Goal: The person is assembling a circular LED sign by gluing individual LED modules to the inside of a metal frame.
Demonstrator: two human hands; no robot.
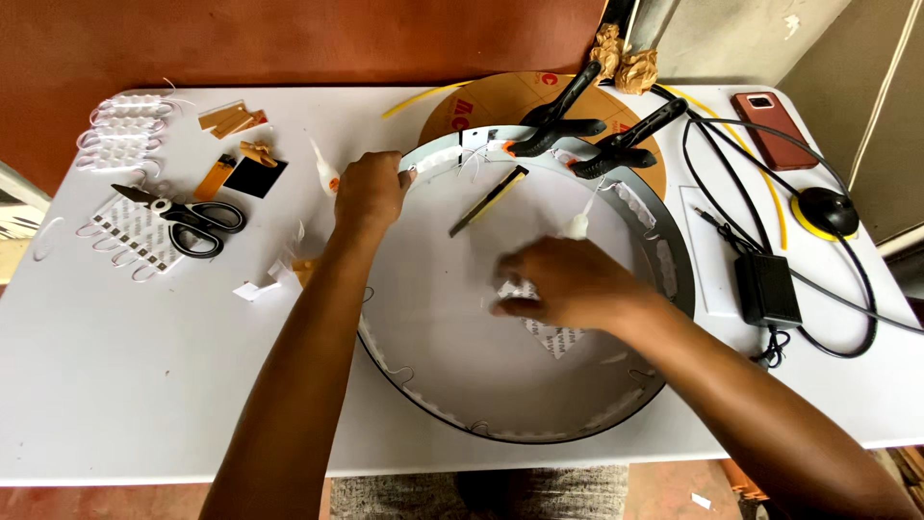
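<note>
A large round white tray-like sign shell (452, 385) with a dark outer rim lies on the white table (135, 366). My left hand (369, 195) grips its upper left rim, pressing on small white modules along the inner wall. My right hand (563, 282) is blurred over the middle of the shell, holding a small glue bottle (577, 225) with a white nozzle, and it covers a strip of modules with printed backing (556, 340). Two black spring clamps (563, 120) with orange tips bite the rim at the top. A black and yellow utility knife (489, 200) lies inside the shell.
Black scissors (188, 217) and strips of white modules (120, 130) lie at the left. A black power adapter (767, 287) with cables, a round black and yellow base (828, 212) and a red phone (773, 128) sit at the right. A brown disc (500, 101) lies behind the shell.
</note>
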